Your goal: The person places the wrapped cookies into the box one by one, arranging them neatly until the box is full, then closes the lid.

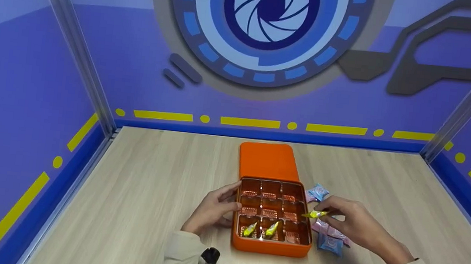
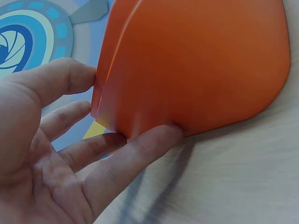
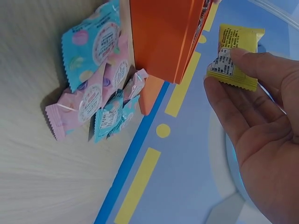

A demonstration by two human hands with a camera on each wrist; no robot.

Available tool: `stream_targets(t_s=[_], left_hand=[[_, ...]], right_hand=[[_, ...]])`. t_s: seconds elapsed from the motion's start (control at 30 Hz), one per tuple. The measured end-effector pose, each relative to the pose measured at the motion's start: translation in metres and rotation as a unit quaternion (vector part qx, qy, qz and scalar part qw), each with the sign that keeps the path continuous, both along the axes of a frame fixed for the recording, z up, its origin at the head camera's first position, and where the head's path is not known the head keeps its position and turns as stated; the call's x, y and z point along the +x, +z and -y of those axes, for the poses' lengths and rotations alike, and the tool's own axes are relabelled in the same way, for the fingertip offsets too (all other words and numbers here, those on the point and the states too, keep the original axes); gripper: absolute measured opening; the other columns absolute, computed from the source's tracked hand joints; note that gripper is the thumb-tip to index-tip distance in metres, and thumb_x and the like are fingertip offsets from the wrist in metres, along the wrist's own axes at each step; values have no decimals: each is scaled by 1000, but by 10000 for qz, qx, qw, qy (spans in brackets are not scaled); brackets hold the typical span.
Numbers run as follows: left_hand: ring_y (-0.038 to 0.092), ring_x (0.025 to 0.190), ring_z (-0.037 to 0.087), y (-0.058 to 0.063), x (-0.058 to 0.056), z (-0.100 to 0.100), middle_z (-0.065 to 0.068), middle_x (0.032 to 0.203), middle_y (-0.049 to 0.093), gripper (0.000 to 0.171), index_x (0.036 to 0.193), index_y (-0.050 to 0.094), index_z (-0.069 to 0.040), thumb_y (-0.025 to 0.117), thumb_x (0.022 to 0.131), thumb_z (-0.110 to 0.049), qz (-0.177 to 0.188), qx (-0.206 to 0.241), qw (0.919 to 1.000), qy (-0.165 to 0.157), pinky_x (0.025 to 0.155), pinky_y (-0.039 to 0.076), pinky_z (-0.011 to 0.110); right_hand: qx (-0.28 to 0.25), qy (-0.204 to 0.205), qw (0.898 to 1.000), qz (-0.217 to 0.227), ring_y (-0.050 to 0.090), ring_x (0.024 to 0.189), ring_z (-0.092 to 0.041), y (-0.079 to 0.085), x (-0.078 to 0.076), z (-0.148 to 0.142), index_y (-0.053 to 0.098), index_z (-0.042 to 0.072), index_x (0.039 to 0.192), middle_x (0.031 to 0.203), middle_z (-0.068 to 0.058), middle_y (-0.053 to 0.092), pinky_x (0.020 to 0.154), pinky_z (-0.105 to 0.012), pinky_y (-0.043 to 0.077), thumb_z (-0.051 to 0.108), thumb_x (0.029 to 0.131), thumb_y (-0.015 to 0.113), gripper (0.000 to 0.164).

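Observation:
An open orange box (image 1: 270,247) with a brown divided tray inside stands on the table. Yellow-wrapped candies (image 1: 272,229) lie in the left and middle compartments of its near row. My left hand (image 1: 213,208) holds the box's left side, with the thumb at the rim and the other fingers against the wall (image 2: 196,70). Beyond the box's right rim, my right hand (image 1: 355,221) pinches another yellow-wrapped candy (image 3: 240,39) between thumb and fingers. In the right wrist view, this candy is held up in front of the blue wall.
The orange lid (image 1: 268,161) lies right behind the box. Several pink candies (image 3: 81,105) and blue candies (image 3: 96,44) are heaped on the table by the box's right side, partly under my right hand. Printed blue panels (image 1: 260,108) enclose the table's back and sides.

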State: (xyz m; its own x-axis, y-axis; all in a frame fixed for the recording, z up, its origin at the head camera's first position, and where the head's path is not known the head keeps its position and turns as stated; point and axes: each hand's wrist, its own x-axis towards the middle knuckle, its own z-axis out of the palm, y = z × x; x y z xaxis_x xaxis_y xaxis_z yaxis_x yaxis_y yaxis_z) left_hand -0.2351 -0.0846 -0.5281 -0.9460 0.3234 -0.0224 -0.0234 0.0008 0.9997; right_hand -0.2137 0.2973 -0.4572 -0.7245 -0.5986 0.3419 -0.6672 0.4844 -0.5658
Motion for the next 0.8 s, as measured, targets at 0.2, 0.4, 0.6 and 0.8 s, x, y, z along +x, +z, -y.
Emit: stream_targets(t_s=[0.2, 0.4, 0.6, 0.8], left_hand=[[63, 127, 33, -1, 0, 1, 20, 165, 41, 70, 163, 45, -15, 72, 99, -10, 88, 73, 9999, -63, 70, 66, 47], [64, 127, 34, 0, 0, 1, 19, 165, 42, 70, 164, 44, -15, 72, 100, -10, 101, 88, 9999, -87, 71, 66, 47], [63, 128, 33, 1, 2, 1, 20, 166, 40, 69, 164, 45, -15, 72, 100, -11, 31, -26, 10000, -40, 71, 66, 47], [63, 128, 35, 1, 1, 0, 22, 165, 40, 69, 164, 45, -14, 71, 100, -10, 70, 56, 10000, -43, 71, 66, 47]], right_hand=[[-42, 172, 9998, -33, 73, 95, -16, 1, 1, 3, 75, 17, 113, 109, 2, 75, 82, -30, 64, -12, 87, 80, 40], [43, 203, 9998, 77, 73, 94, -16, 2, 3, 7, 75, 16, 112, 108, 3, 75, 81, -31, 64, -12, 87, 80, 38], [66, 288, 9994, 201, 74, 94, -16, 3, 5, 9, 75, 18, 113, 108, 4, 75, 82, -31, 64, -5, 90, 81, 33], [146, 368, 9986, 344, 74, 95, -19, 5, 7, 11, 75, 18, 113, 107, 4, 74, 82, -33, 64, 0, 93, 80, 28]])
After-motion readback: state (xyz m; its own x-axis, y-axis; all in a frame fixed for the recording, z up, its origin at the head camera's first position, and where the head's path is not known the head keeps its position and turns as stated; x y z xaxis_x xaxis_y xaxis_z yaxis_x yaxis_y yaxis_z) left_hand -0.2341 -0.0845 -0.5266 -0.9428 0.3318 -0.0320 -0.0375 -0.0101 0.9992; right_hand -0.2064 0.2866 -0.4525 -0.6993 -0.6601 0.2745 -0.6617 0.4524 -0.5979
